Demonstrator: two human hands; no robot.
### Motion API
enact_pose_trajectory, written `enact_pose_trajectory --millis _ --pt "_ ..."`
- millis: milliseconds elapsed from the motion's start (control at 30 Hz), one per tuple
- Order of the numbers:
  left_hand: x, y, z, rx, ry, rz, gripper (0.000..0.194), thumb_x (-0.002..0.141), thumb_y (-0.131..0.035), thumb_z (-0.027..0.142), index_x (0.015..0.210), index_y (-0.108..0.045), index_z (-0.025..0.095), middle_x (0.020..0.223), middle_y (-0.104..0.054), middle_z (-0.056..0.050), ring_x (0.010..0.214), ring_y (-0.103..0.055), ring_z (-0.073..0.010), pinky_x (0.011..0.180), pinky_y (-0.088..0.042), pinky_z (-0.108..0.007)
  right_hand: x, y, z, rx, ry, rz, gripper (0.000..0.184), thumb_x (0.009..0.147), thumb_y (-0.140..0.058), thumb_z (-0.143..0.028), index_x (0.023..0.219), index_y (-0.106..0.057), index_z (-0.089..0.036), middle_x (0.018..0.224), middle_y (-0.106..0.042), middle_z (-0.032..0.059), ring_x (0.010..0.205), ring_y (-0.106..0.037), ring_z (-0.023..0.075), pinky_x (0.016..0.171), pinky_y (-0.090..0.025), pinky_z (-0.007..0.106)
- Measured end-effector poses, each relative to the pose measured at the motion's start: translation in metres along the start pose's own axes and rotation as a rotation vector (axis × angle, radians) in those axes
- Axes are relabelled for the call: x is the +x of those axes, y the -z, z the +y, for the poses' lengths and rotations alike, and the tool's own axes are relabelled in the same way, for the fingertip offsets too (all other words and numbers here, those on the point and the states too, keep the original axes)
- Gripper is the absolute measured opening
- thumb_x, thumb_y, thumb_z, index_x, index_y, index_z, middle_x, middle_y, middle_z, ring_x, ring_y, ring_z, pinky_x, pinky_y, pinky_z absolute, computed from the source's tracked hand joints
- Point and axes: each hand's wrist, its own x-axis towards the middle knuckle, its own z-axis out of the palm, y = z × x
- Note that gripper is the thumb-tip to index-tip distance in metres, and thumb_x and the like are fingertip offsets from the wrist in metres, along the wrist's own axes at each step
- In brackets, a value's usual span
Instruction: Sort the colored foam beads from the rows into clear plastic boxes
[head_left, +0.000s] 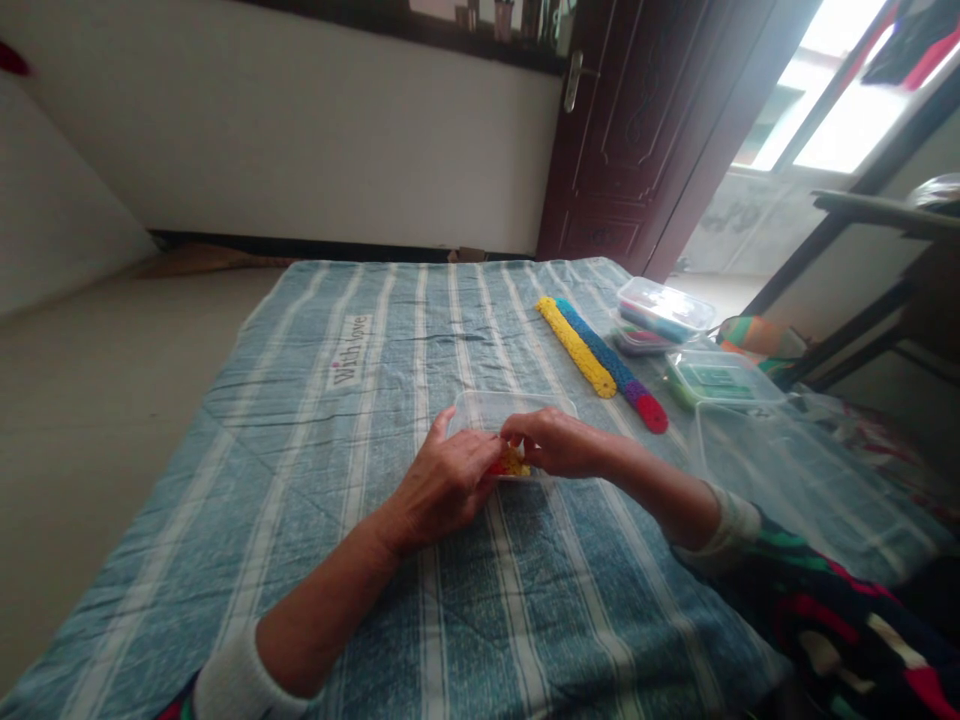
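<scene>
A clear plastic box (551, 402) lies on the bed before me, with a small yellow and red crocheted piece (515, 461) at its near side. My left hand (452, 482) is curled round the box's left side, thumb raised at the edge and fingers reaching over the crocheted piece. From the right, my right hand (556, 442) pinches at the yellow part of that piece; its fingertips are partly hidden. Beyond it lie a yellow crocheted strip (576, 346) and a blue, purple and red strip (611, 362), side by side.
Stacked lidded boxes (664, 310) stand at the bed's far right corner. Nearer are a green-tinted box (721, 378) and a large clear plastic container (795, 470). A striped cloth (300, 440) covers the bed. Behind are a door (622, 130) and a dark rack (877, 215).
</scene>
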Motion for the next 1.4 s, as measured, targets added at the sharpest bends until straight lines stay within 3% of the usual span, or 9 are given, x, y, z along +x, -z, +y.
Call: enact_pose_trajectory --millis 233,467,667,800,933,1067,1167,1400 --pt "0.003 0.001 0.004 0.04 -0.047 -0.031 0.038 0.092 -0.049 0.013 0.128 -0.057 0.02 0.112 -0.071 -0.01 0.103 -0.066 -0.028 0.107 -0.026 -0.073 0.002 -0.004 0.002 0.039 -0.013 0.031 0.028 0.079 -0.064 -0.006 0.106 -0.064 -0.014 0.086 -0.07 0.0032 0.076 -0.063 0.0127 0.068 -0.042 0.023" --pt "0.004 0.002 0.004 0.084 -0.055 -0.046 0.037 0.089 -0.05 0.012 0.123 -0.06 0.023 0.109 -0.07 -0.009 0.099 -0.064 -0.0263 0.107 -0.03 -0.069 0.006 0.0 0.001 0.037 -0.031 0.004 0.026 0.08 -0.064 -0.005 0.104 -0.065 -0.016 0.087 -0.071 0.003 0.076 -0.064 0.0121 0.069 -0.044 0.023" --pt "0.007 0.001 0.004 0.14 -0.096 -0.021 0.028 0.097 -0.041 0.016 0.115 -0.062 0.02 0.102 -0.07 -0.008 0.092 -0.065 -0.0253 0.102 -0.033 -0.073 0.001 0.005 -0.003 -0.009 0.018 0.003 0.024 0.082 -0.064 -0.008 0.104 -0.068 -0.016 0.09 -0.071 0.004 0.078 -0.062 0.0127 0.07 -0.044 0.024" --pt "0.009 0.003 0.007 0.137 -0.062 -0.02 0.024 0.098 -0.04 0.016 0.101 -0.064 0.02 0.097 -0.07 -0.007 0.088 -0.066 -0.0243 0.101 -0.032 -0.074 -0.013 0.03 0.003 -0.098 0.027 0.17 0.02 0.084 -0.065 -0.011 0.103 -0.069 -0.016 0.091 -0.07 0.005 0.08 -0.061 0.0135 0.073 -0.044 0.026" --pt "0.009 0.002 0.007 0.106 -0.061 -0.024 0.023 0.096 -0.041 0.016 0.098 -0.064 0.02 0.097 -0.069 -0.007 0.088 -0.065 -0.0244 0.102 -0.031 -0.074 -0.025 0.07 0.04 -0.361 -0.216 0.277 0.022 0.086 -0.058 -0.011 0.104 -0.071 -0.017 0.101 -0.072 0.0083 0.093 -0.064 0.0191 0.081 -0.045 0.029" --pt "0.008 -0.002 0.005 0.092 -0.065 0.025 0.022 0.094 -0.043 0.014 0.097 -0.064 0.021 0.096 -0.069 -0.005 0.087 -0.063 -0.0224 0.106 -0.028 -0.07 -0.029 0.09 0.084 -0.566 -0.467 0.14 0.036 0.083 -0.059 -0.01 0.116 -0.07 -0.019 0.118 -0.07 0.0106 0.105 -0.064 0.0245 0.084 -0.046 0.031" --pt "0.006 -0.003 0.005 0.085 -0.061 0.031 0.023 0.095 -0.043 0.015 0.1 -0.064 0.022 0.099 -0.068 -0.005 0.09 -0.062 -0.0213 0.11 -0.025 -0.066 -0.03 0.089 0.099 -0.593 -0.474 0.05 0.043 0.082 -0.059 -0.008 0.123 -0.068 -0.019 0.124 -0.067 0.0116 0.111 -0.062 0.0259 0.086 -0.046 0.03" --pt "0.005 0.0 0.006 0.078 -0.041 0.013 0.024 0.097 -0.042 0.016 0.102 -0.064 0.022 0.103 -0.068 -0.005 0.093 -0.062 -0.021 0.111 -0.023 -0.065 -0.024 0.082 0.105 -0.65 -0.426 -0.055 0.04 0.08 -0.063 -0.013 0.12 -0.068 -0.021 0.123 -0.066 0.0109 0.109 -0.062 0.0286 0.078 -0.047 0.03"
